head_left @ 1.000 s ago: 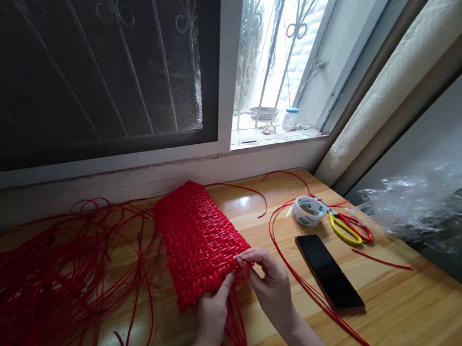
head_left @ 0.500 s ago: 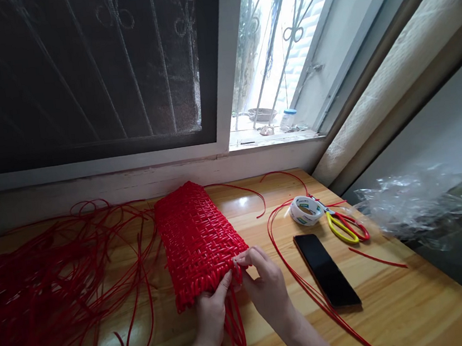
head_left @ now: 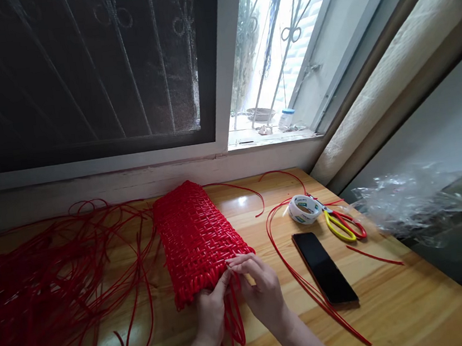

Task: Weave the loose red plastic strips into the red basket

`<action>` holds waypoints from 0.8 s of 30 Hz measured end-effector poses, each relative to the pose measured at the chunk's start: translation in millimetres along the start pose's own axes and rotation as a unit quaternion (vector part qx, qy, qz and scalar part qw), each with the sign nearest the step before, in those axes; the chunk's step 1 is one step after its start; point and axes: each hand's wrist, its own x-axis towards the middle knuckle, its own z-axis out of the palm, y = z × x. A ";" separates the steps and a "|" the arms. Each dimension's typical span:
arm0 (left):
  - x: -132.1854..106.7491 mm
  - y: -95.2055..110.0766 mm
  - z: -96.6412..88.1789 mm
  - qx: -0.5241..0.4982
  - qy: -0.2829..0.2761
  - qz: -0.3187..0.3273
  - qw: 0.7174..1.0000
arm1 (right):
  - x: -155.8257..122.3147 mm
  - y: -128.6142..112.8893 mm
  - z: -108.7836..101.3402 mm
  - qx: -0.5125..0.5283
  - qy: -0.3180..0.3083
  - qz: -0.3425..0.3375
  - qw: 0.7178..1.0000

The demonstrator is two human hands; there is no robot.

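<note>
A red woven basket (head_left: 199, 236), made of glossy plastic strands, lies on the wooden table with its near edge toward me. My left hand (head_left: 211, 304) grips that near edge, thumb on top and fingers tucked beneath, out of sight. Close beside it, my right hand (head_left: 259, 282) pinches at the rim with thumb and forefinger, apparently on a red strand; the fingertips hide it in part. Below the rim, between both hands, hang loops of red plastic strand (head_left: 235, 324).
A tangle of red strands (head_left: 78, 265) covers the table's left side. On the right are a tape roll (head_left: 304, 209), yellow-and-red-handled scissors (head_left: 341, 226), a black phone (head_left: 324, 268) and loose strands (head_left: 285, 256). Crumpled clear plastic (head_left: 411, 201) lies past the table's right edge.
My right hand has shifted slightly left along the rim, its fingertips now nearly meeting my left thumb. My left hand and the basket stay almost in place.
</note>
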 end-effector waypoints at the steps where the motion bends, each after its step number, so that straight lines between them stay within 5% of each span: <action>1: 0.2 0.4 0.8 -0.004 0.000 0.002 1.000 | 1.2 1.5 -1.1 0.009 0.014 0.019 1.000; 15: 4.4 -4.6 -5.5 0.029 -0.007 0.026 0.999 | 15.2 9.7 -8.4 -0.016 -0.075 -0.003 0.997; 24: 3.4 -5.9 -5.8 0.025 -0.018 0.029 0.999 | 2.0 9.7 -1.9 -0.005 -0.029 -0.033 0.999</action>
